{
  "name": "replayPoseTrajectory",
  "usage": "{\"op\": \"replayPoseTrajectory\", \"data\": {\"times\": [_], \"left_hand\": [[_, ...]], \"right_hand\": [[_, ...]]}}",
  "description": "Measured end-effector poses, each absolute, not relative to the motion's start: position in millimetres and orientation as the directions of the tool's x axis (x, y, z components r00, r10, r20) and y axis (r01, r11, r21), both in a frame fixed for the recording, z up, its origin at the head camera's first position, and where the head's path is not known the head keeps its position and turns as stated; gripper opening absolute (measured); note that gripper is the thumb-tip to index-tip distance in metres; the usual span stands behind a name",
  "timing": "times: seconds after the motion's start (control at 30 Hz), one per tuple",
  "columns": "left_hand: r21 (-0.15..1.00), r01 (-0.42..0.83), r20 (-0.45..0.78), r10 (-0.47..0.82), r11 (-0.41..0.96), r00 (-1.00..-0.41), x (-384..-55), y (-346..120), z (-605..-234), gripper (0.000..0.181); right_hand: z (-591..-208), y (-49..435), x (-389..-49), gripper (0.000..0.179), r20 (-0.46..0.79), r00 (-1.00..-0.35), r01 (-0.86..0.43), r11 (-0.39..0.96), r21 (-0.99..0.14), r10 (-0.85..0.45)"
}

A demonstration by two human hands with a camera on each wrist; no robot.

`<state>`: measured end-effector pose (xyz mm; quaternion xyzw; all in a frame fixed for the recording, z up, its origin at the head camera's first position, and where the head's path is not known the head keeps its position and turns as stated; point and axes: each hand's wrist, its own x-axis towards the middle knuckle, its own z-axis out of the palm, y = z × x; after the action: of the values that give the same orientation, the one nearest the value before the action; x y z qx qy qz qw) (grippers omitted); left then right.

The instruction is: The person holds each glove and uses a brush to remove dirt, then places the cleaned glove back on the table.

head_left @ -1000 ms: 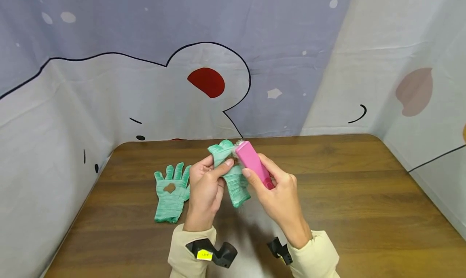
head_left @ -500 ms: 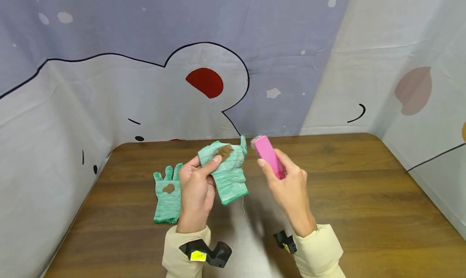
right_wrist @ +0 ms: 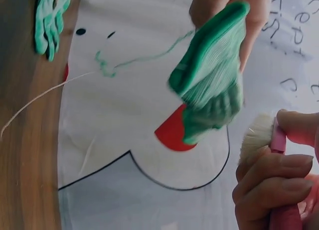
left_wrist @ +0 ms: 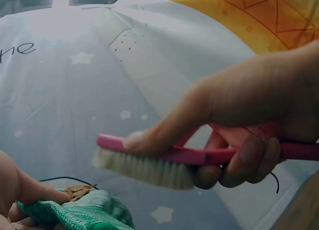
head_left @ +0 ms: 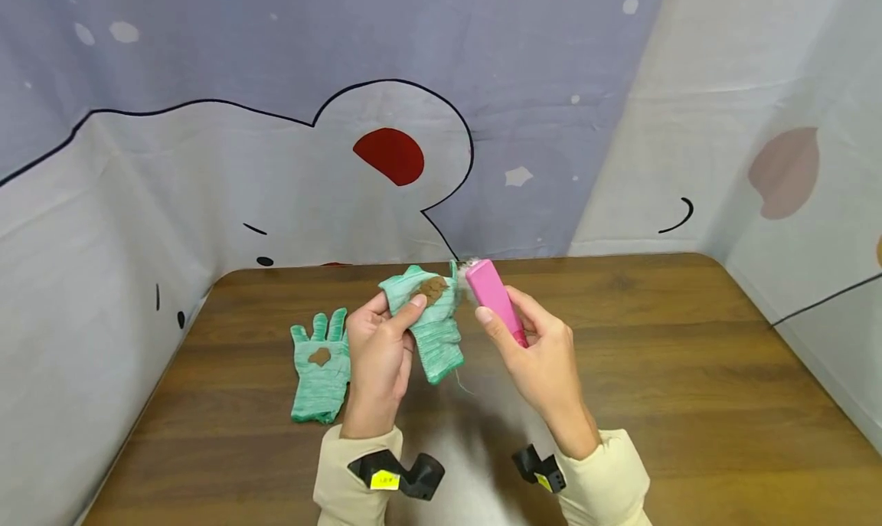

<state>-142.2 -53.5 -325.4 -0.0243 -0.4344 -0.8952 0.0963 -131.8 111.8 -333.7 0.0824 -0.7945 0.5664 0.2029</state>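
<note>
A green knit glove (head_left: 439,338) with a brown patch (head_left: 432,289) on it is held up by my left hand (head_left: 382,342), the thumb lying at the patch's edge. My right hand (head_left: 544,350) grips a pink brush (head_left: 494,300) with pale bristles (left_wrist: 144,167), its thumb along the back of the head. In the left wrist view the bristles face down, a small gap above the glove. A loose thread hangs from the glove's cuff (right_wrist: 209,45) in the right wrist view.
A second green glove (head_left: 320,380) with a similar brown patch lies on the wooden table (head_left: 689,373), left of my left hand. A printed cloth (head_left: 537,112) hangs behind the table and along its sides.
The brush pulled off the glove to the right, then came partway back toward it. My left hand turned the glove so its brown patch shows, and shifted slightly right since half a second ago.
</note>
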Motion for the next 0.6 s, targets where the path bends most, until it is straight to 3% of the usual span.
{"op": "replayPoseTrajectory", "data": {"times": [0.17, 0.6], "left_hand": [[0.781, 0.204, 0.137, -0.157, -0.590, -0.978, -142.2, -54.5, -324.3, 0.025], [0.740, 0.265, 0.179, -0.199, -0.618, -0.964, -138.8, -57.8, -319.5, 0.028]], "right_hand": [[-330.2, 102.4, -124.1, 0.038, 0.449, -0.893, -0.414, 0.322, -0.851, 0.038], [-330.7, 96.3, -120.2, 0.035, 0.552, -0.834, -0.483, 0.487, -0.728, -0.002]]}}
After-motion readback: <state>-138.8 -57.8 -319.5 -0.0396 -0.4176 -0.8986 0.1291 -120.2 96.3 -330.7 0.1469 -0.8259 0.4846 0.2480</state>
